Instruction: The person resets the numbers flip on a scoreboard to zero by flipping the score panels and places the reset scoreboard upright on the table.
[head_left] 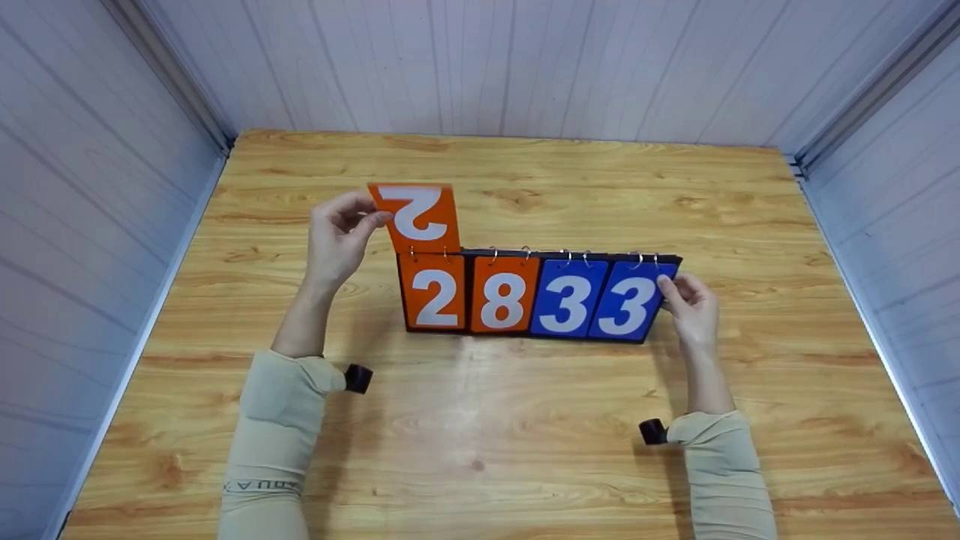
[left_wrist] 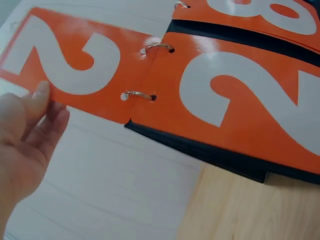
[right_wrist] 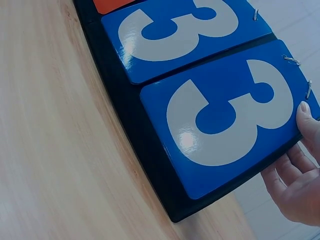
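Observation:
A flip scoreboard (head_left: 536,296) stands on the wooden table (head_left: 525,420), showing orange 2 and 8, then blue 3 and 3. My left hand (head_left: 339,236) pinches the edge of a raised orange card (head_left: 416,217), an upside-down 2, flipped up on its metal rings (left_wrist: 150,95) above the leftmost orange 2 (left_wrist: 240,95). In the left wrist view the thumb lies on that card (left_wrist: 75,65). My right hand (head_left: 690,304) grips the board's right end, thumb on the rightmost blue 3 (right_wrist: 230,115), fingers behind the black frame (right_wrist: 145,150).
White panelled walls (head_left: 90,187) close in the table on the left, back and right. Bare wood (head_left: 487,442) lies between my forearms and the board. Small black wrist cameras (head_left: 358,378) sit on both beige sleeves.

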